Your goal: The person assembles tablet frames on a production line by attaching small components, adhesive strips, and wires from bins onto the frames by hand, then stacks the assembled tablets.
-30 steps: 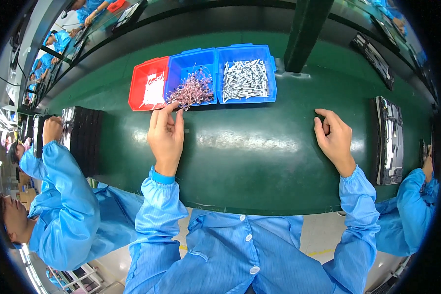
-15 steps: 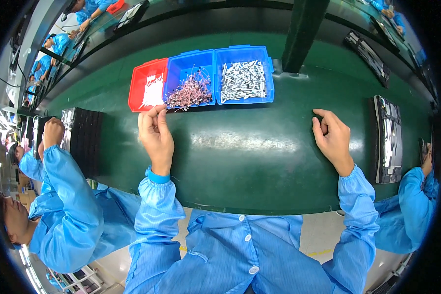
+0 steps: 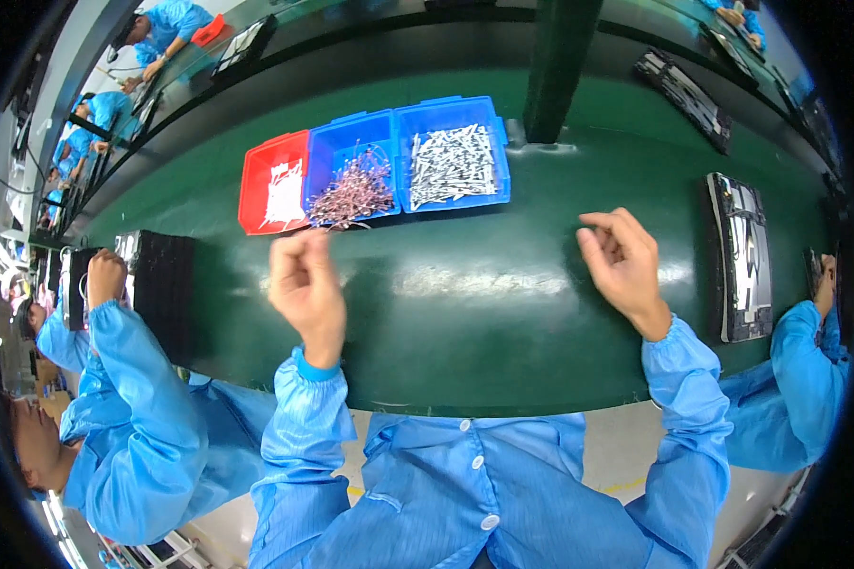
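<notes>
My left hand (image 3: 307, 296) is closed, thumb and index finger pressed together, just in front of the bins; motion blurs the fingertips, and what they hold, if anything, is too small to make out. Close beyond it, the middle blue bin (image 3: 351, 123) holds a tangle of thin reddish wire leads (image 3: 356, 185), a few hanging over its front edge. My right hand (image 3: 624, 266) hovers over the right part of the green table (image 3: 484, 351), fingers loosely curled and thumb apart from the index finger, with nothing visible between them.
A red bin (image 3: 247, 194) of small white strips (image 3: 285, 192) adjoins on the left, a blue bin (image 3: 503, 180) of black-and-white pieces (image 3: 453, 166) on the right. Flat black devices (image 3: 745, 256) lie at right. Beside a dark stack (image 3: 166, 284), a co-worker's hand (image 3: 106, 275) works.
My left hand has drawn back slightly toward me from the bins' front edge. The view has shifted a little; my right hand keeps its half-curled shape and sits slightly further left.
</notes>
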`<state>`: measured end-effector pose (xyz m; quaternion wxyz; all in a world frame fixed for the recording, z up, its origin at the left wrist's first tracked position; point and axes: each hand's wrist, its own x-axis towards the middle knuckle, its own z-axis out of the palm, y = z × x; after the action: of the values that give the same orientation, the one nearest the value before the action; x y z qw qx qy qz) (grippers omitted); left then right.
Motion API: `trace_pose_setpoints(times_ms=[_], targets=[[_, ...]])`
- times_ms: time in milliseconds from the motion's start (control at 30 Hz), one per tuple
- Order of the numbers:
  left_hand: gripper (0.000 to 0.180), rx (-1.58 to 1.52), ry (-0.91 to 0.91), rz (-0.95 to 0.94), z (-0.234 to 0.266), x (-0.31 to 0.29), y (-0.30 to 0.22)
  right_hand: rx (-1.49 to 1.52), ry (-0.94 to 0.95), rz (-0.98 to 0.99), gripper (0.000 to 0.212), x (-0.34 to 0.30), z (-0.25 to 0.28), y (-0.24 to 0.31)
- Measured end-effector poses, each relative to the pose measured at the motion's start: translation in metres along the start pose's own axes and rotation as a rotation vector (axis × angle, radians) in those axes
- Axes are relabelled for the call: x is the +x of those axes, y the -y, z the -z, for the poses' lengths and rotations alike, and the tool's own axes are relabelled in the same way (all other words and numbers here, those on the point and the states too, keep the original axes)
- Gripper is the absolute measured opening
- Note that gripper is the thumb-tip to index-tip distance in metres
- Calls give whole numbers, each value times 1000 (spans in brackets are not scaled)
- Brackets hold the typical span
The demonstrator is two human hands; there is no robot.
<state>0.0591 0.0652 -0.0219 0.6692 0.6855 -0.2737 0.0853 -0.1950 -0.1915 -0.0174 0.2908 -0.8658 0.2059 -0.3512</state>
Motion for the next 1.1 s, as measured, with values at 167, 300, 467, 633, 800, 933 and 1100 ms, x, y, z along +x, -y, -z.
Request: trace_pose_setpoints(times_ms=[167,300,467,633,800,933,1100], targets=[[10,-338,445,376,-59,-29,-53,478,183,-42,40,0,-12,71],[7,-378,579,305,-81,-38,-60,758,188,-371,31,-6,-28,78],[7,-324,597,341,-87,-46,-58,350,70,64,15,-6,-28,64],[8,-314,562,372,-86,-46,-54,240,50,183,15,-5,-27,64],[8,-375,534,514,-85,-47,-55,286,101,28,16,-6,-29,69],[10,-500,561,564,-87,-52,-57,327,55,30,18,-5,-36,74],[13,-541,622,594,-82,-53,-52,279,3,168,19,-7,-43,68]])
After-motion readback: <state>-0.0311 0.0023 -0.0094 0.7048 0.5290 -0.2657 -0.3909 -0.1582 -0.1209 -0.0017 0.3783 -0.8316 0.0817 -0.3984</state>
